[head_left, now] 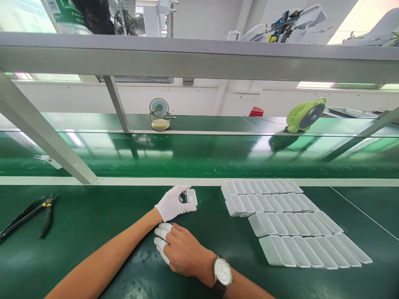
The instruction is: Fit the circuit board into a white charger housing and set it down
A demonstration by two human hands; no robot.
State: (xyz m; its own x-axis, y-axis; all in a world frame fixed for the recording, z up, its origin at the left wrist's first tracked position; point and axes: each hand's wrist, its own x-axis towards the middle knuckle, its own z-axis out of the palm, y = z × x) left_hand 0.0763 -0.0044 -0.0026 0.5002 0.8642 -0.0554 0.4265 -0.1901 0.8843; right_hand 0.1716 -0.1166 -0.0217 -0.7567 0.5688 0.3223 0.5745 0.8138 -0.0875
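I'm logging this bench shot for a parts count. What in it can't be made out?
- Head view, small white case: the gloved left hand covers one side of it.
- Right hand: fingertips tucked under the left wrist, so anything beneath them is hidden.
- Pliers: handles cut off by the left edge.
- White trays: too small to see if the slots hold anything.
- Top shelf items: too small.

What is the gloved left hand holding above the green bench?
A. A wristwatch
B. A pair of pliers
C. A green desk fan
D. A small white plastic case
D. The left hand, in a white glove, pinches a small white plastic case between its fingertips; the pliers lie untouched far to the left, and the wristwatch sits on the right hand's wrist.
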